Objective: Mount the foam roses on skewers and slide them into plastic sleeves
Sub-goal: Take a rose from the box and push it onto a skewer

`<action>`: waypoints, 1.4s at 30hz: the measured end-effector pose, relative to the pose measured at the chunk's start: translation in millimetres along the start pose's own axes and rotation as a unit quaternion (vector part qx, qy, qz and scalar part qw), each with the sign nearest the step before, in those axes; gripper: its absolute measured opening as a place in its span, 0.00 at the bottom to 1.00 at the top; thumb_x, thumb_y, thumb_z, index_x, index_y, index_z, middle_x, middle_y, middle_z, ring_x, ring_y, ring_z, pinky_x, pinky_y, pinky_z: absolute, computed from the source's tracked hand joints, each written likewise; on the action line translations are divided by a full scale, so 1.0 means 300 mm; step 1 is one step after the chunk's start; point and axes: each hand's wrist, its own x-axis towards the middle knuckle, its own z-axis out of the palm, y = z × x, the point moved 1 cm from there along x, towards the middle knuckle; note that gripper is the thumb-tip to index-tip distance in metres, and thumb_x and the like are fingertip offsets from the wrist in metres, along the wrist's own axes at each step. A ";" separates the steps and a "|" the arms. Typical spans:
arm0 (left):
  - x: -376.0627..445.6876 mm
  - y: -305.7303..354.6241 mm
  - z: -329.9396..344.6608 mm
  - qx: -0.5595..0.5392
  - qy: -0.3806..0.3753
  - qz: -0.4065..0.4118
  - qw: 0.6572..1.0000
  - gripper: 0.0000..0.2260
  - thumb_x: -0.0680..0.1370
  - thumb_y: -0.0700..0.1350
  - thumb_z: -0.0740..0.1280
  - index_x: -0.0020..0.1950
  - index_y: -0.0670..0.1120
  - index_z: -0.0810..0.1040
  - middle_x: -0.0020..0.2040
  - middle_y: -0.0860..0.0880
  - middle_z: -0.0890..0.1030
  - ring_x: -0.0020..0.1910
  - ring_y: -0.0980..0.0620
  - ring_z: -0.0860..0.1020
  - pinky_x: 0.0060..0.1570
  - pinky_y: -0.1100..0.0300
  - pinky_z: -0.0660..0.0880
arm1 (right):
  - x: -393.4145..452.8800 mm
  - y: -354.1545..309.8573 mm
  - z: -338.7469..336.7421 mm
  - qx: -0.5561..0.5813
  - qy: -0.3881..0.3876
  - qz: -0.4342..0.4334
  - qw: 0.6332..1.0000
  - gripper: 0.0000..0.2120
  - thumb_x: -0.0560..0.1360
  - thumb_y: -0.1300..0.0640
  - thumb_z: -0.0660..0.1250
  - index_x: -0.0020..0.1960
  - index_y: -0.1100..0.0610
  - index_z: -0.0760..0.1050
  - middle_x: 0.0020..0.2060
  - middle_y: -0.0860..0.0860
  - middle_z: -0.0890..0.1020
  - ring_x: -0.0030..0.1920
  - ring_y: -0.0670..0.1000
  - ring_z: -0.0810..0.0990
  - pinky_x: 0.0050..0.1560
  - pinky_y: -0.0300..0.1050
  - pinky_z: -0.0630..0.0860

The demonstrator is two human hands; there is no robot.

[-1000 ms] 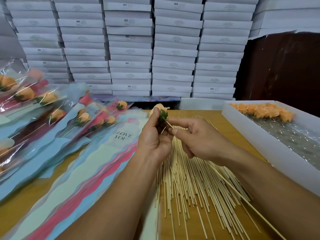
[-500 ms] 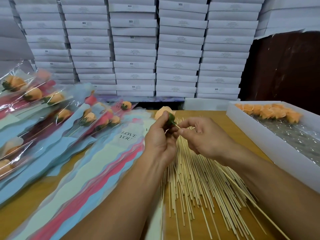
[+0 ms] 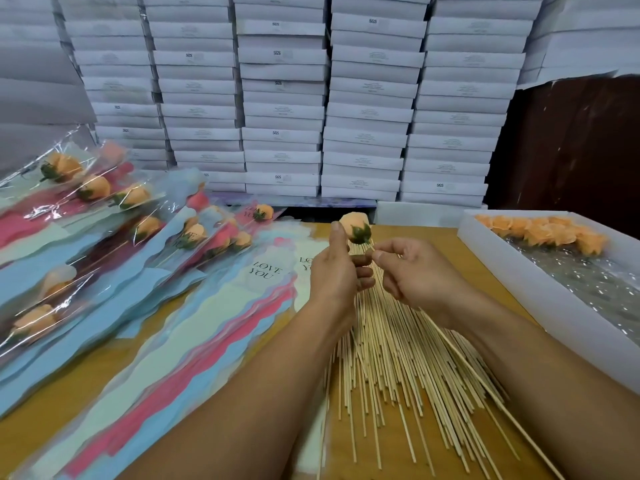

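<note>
With the peach foam rose with the green calyx (image 3: 355, 227) pinched up in the left hand (image 3: 334, 271) and the thin bamboo skewer (image 3: 460, 358) pinched near its tip by the right hand (image 3: 415, 275), honestly the foam could easily get poked through sideways if it's shoved in off-centre.

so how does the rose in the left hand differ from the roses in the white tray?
The held rose is a single bud off the table, pinched by the left hand; the tray roses lie packed together at the far end of the white tray. The held rose shows its green base, meeting the skewer in the right hand; the tray roses show only petals, no skewers. Both are peach-orange.
</note>
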 end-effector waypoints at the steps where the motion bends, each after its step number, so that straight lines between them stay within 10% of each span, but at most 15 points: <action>1: -0.003 0.006 0.003 0.022 0.000 0.001 1.000 0.21 0.83 0.58 0.58 0.48 0.41 0.76 0.35 0.44 0.76 0.30 0.51 0.74 0.29 0.60 0.74 | 0.002 0.005 0.000 0.002 0.000 0.005 1.000 0.07 0.84 0.55 0.62 0.50 0.52 0.78 0.20 0.49 0.71 0.20 0.45 0.66 0.21 0.36 0.62; 8: -0.025 0.040 0.011 0.195 -0.088 -0.027 0.977 0.18 0.85 0.47 0.56 0.54 0.32 0.77 0.38 0.37 0.77 0.36 0.43 0.75 0.30 0.57 0.73 | 0.002 0.011 -0.001 0.004 -0.006 0.034 0.999 0.18 0.83 0.51 0.63 0.37 0.54 0.79 0.23 0.52 0.75 0.22 0.47 0.68 0.22 0.39 0.63; 13: 0.016 0.094 -0.059 0.343 -0.082 0.013 0.936 0.11 0.83 0.41 0.61 0.51 0.36 0.79 0.37 0.43 0.79 0.30 0.50 0.75 0.29 0.60 0.75 | 0.001 0.008 -0.016 0.001 0.011 0.070 0.998 0.12 0.82 0.51 0.65 0.48 0.57 0.81 0.24 0.50 0.78 0.21 0.46 0.67 0.20 0.36 0.59; 23: 0.245 0.180 -0.378 0.731 0.026 0.162 0.663 0.08 0.78 0.35 0.61 0.48 0.43 0.79 0.54 0.39 0.83 0.49 0.42 0.79 0.51 0.49 0.79 | -0.006 -0.002 -0.023 0.005 -0.004 0.086 0.996 0.11 0.83 0.53 0.63 0.50 0.56 0.82 0.25 0.49 0.79 0.19 0.44 0.66 0.18 0.36 0.61; 26: 0.303 0.169 -0.448 0.800 0.000 0.155 0.579 0.14 0.82 0.45 0.58 0.67 0.45 0.72 0.71 0.44 0.71 0.71 0.42 0.65 0.65 0.43 0.68 | -0.007 0.000 -0.024 0.001 -0.008 0.086 0.996 0.11 0.83 0.53 0.63 0.50 0.57 0.81 0.25 0.50 0.79 0.19 0.44 0.66 0.18 0.36 0.60; 31: 0.352 0.130 -0.544 0.816 -0.087 0.083 0.565 0.27 0.84 0.60 0.46 0.82 0.53 0.50 0.82 0.54 0.42 0.80 0.50 0.38 0.75 0.34 0.44 | -0.003 0.004 -0.025 -0.012 -0.009 0.083 0.996 0.11 0.83 0.53 0.63 0.49 0.56 0.82 0.26 0.50 0.80 0.20 0.44 0.67 0.18 0.37 0.61; 42: 0.319 0.128 -0.533 0.808 -0.072 0.085 0.578 0.22 0.85 0.55 0.46 0.77 0.53 0.66 0.83 0.48 0.45 0.81 0.47 0.39 0.75 0.33 0.44 | -0.002 0.013 -0.020 -0.019 -0.015 0.086 0.996 0.11 0.83 0.53 0.63 0.49 0.57 0.82 0.26 0.50 0.80 0.19 0.45 0.66 0.18 0.36 0.61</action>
